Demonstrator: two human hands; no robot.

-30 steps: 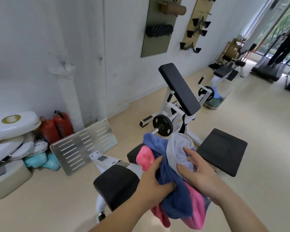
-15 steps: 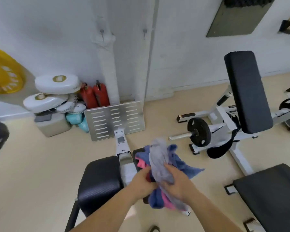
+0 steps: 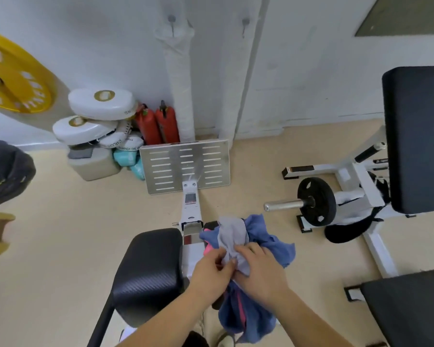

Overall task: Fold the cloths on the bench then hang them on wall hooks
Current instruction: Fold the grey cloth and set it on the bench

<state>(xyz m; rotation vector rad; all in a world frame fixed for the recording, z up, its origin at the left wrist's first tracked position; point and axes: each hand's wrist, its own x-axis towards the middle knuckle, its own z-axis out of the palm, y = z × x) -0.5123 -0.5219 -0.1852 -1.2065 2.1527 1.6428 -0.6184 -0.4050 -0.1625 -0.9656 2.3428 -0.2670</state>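
Note:
I hold a bundle of cloths in front of me, above the black padded bench (image 3: pixel 148 271). A grey cloth (image 3: pixel 232 234) lies on top, a blue cloth (image 3: pixel 268 244) spreads to the right and hangs down below, and a pink cloth (image 3: pixel 208 249) peeks out at the left. My left hand (image 3: pixel 211 274) and my right hand (image 3: pixel 261 271) both pinch the grey cloth's lower end, fingers touching. Two wall hooks (image 3: pixel 171 20) (image 3: pixel 245 22) stick out high on the white wall; a white cloth (image 3: pixel 178 83) hangs from the left hook.
A metal footplate (image 3: pixel 186 166) stands ahead on the machine rail. White pads, two red extinguishers (image 3: pixel 156 126) and a box sit by the wall. A yellow weight plate (image 3: pixel 13 78) is at left, a black plate on a white machine (image 3: pixel 316 201) at right, another black pad (image 3: pixel 411 309) lower right.
The view has swung left and down toward the wall with the hooks. Both hands have come together on the grey cloth, with the bundle still held.

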